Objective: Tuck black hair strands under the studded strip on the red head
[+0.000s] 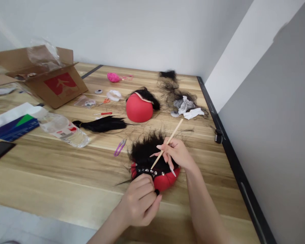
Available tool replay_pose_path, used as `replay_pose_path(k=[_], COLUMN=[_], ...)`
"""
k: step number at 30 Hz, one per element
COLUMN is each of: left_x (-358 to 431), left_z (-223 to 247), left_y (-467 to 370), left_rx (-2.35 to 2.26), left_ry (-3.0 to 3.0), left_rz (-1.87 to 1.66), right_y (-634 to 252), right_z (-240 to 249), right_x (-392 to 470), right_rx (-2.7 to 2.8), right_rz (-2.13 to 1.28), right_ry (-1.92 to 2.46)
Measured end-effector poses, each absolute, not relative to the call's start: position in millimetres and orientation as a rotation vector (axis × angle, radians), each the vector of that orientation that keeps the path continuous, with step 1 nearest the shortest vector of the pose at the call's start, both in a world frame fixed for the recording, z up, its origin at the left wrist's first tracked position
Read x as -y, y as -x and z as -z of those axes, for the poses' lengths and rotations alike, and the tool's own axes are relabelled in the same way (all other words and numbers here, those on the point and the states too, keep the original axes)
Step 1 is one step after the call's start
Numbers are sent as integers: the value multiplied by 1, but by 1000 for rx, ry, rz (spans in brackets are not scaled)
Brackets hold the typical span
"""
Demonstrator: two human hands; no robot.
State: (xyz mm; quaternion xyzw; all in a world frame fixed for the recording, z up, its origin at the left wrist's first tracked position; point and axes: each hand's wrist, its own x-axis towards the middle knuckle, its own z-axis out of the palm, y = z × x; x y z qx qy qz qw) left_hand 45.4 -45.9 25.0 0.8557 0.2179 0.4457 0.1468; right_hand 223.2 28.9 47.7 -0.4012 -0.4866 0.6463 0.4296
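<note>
A red dome-shaped form (165, 182) lies near the table's front, with black hair (145, 147) on its far side and a row of shiny round pins (146, 170) across it. My right hand (176, 154) grips a thin wooden stick (173, 133) like a pen, its lower tip at the pin row. Against the form's near left side, my left hand (140, 200) is closed, fingers curled; a small black piece shows by its thumb, and what it pinches is hidden. Purple thread snips (120, 147) lie to the left of the hair.
Behind stands another red form (139, 108) with black hair. A black hair bundle (104, 124), a lying water bottle (63, 128), a red-handled hook (106, 113) and a cardboard box (58, 86) are on the left. Crumpled white paper (185, 105) and loose hair lie back right, near a wall.
</note>
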Motion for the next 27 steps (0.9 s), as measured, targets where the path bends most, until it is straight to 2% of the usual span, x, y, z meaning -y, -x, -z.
replay_pose_path(k=[27], left_x=[46], left_z=[-26], left_y=[-45], left_rx=[-634], left_ry=[-2422], left_rz=[-1312], right_y=[-226], right_z=[-49], right_x=[-27], right_rx=[1235], right_rz=[-1627], right_ry=[1001])
